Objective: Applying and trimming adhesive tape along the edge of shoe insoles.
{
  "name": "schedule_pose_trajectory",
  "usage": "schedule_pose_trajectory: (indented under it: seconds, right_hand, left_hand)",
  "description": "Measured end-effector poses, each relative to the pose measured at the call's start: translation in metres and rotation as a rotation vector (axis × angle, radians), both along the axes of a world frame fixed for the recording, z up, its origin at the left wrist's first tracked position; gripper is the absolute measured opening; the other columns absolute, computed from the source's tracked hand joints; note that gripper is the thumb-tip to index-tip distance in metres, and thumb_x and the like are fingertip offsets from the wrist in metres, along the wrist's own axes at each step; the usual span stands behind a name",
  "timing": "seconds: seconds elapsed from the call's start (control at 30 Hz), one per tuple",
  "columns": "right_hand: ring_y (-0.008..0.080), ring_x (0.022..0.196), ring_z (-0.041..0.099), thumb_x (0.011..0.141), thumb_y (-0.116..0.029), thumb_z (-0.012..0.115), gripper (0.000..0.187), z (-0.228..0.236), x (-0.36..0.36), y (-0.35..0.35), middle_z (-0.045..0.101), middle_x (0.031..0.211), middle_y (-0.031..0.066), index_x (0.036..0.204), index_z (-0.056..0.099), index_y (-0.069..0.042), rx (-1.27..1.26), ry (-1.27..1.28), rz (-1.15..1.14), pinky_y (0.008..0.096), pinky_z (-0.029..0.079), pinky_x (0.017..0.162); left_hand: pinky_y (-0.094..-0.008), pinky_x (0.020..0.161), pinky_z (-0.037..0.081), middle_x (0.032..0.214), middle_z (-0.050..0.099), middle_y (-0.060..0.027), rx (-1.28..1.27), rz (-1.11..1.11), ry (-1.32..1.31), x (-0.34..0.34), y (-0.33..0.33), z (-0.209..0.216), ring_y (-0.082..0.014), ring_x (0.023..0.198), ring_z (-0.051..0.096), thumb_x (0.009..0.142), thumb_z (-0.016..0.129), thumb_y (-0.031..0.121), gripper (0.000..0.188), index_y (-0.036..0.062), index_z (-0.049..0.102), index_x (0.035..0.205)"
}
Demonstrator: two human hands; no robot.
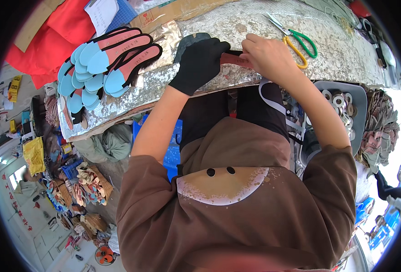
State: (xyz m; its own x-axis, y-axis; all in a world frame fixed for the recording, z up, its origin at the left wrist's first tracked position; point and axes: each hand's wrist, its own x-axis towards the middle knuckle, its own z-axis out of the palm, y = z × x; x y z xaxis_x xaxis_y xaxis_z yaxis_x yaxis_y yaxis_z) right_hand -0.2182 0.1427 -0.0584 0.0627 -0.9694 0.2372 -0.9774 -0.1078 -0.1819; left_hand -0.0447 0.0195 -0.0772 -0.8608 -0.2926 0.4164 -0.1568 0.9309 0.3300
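A pinkish insole (233, 60) with black edging is stretched between my two hands above the near side of the worktable. On one end, my left hand (201, 62), in a black glove, is closed. Bare and pinching the other end is my right hand (267, 55). Both hands cover much of the insole. Beneath the gloved hand lies a dark flat pad (189, 43), partly hidden. A pile of similar insoles (101, 60), pink and light blue with black edges, rests to the left. Scissors (289, 33) with green and yellow handles lie blades apart beyond my right hand.
The worn, silvery worktable (345, 59) spans the far side. Red cloth (51, 45), a paper sheet (101, 13) and a cardboard strip (173, 14) lie around the pile. A grey bin (358, 113) with tape rolls (341, 103) stands below the table at right.
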Motion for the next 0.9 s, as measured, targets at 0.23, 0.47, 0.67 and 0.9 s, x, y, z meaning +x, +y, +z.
schedule_pose_trajectory:
  seconds: [0.23, 0.47, 0.67, 0.9]
  right_hand:
    - [0.0292, 0.077, 0.066, 0.083, -0.019, 0.068, 0.016, 0.003, -0.002, 0.003, 0.059, 0.085, 0.0094, 0.085, 0.06, -0.004, 0.015, 0.059, 0.05, 0.0393, 0.054, 0.063]
    - [0.0291, 0.073, 0.065, 0.085, -0.02, 0.067, 0.016, -0.002, -0.032, 0.028, 0.057, 0.082, 0.0067, 0.085, 0.058, -0.006, 0.011, 0.021, 0.054, 0.0386, 0.052, 0.06]
    - [0.0296, 0.067, 0.062, 0.087, -0.023, 0.065, 0.014, -0.023, -0.045, 0.037, 0.057, 0.084, 0.0042, 0.087, 0.061, -0.01, -0.119, -0.18, 0.026, 0.0401, 0.049, 0.059]
    - [0.0248, 0.056, 0.055, 0.086, -0.035, 0.071, 0.035, -0.024, -0.056, 0.046, 0.052, 0.061, 0.0069, 0.075, 0.058, -0.005, 0.061, -0.441, -0.198, 0.0361, 0.041, 0.054]
  left_hand:
    - [-0.0409, 0.064, 0.05, 0.076, 0.066, -0.008, 0.131, -0.093, -0.17, -0.016, 0.007, -0.001, -0.0298, 0.076, 0.065, 0.079, 0.062, 0.014, 0.014, 0.015, 0.07, 0.091]
    - [-0.0383, 0.065, 0.049, 0.082, 0.067, -0.008, 0.085, -0.059, -0.157, -0.014, 0.008, 0.0, -0.0298, 0.078, 0.064, 0.086, 0.062, 0.017, 0.016, 0.0154, 0.072, 0.099]
    - [-0.0409, 0.063, 0.05, 0.077, 0.066, -0.0056, 0.053, -0.108, -0.187, -0.027, 0.016, 0.007, -0.0273, 0.075, 0.066, 0.086, 0.061, 0.023, 0.014, 0.0162, 0.071, 0.093]
    - [-0.0427, 0.066, 0.051, 0.079, 0.065, -0.0105, 0.009, -0.176, -0.737, -0.067, 0.02, 0.023, -0.0314, 0.076, 0.065, 0.085, 0.064, 0.037, 0.028, 0.0095, 0.068, 0.081]
